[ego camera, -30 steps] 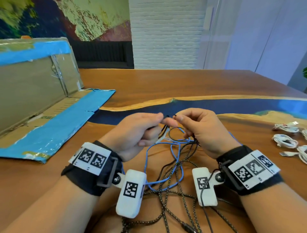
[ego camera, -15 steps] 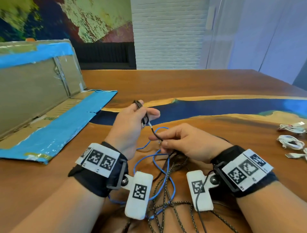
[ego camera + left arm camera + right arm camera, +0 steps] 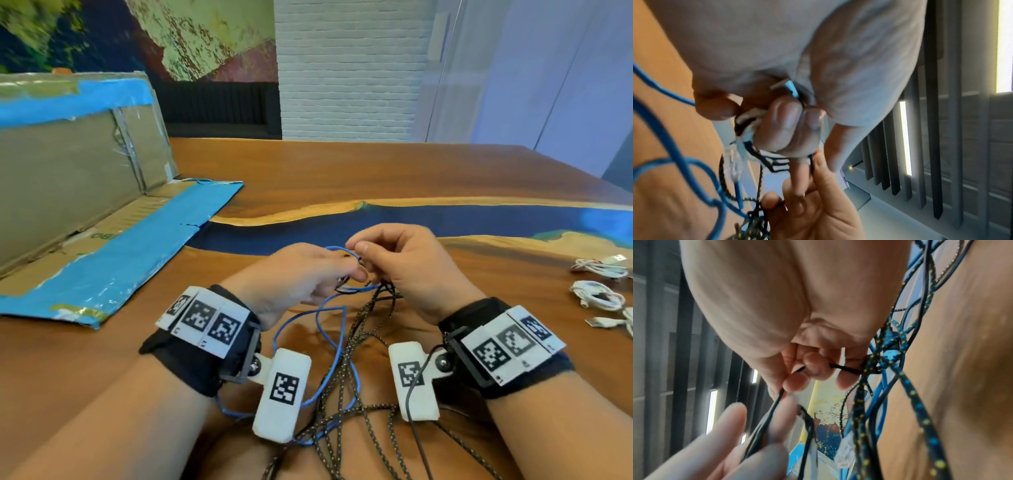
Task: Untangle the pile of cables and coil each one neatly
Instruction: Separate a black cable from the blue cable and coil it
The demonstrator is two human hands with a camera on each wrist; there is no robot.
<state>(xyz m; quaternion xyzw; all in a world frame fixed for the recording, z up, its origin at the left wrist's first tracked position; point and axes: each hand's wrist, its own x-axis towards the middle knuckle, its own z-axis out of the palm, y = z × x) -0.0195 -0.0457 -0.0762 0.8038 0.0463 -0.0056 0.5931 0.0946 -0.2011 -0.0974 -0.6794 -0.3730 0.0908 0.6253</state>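
Bright daylight, blurred wide-angle edges.

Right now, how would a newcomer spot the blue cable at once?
On the wooden table, find the tangle between the two wrists. The thin smooth blue cable loops there up into the left hand; its neighbours are black, some braided with yellow flecks.

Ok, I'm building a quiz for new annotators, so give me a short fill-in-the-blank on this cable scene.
1. Both hands meet over the tangle; the right hand pinches a thin ____ cable.
2. The left hand grips a bundle whose loose loops hanging below are ____.
3. The coiled cables lying at the right are ____.
4. The flattened cardboard at the left carries ____ tape.

Missing words: black; blue; white; blue
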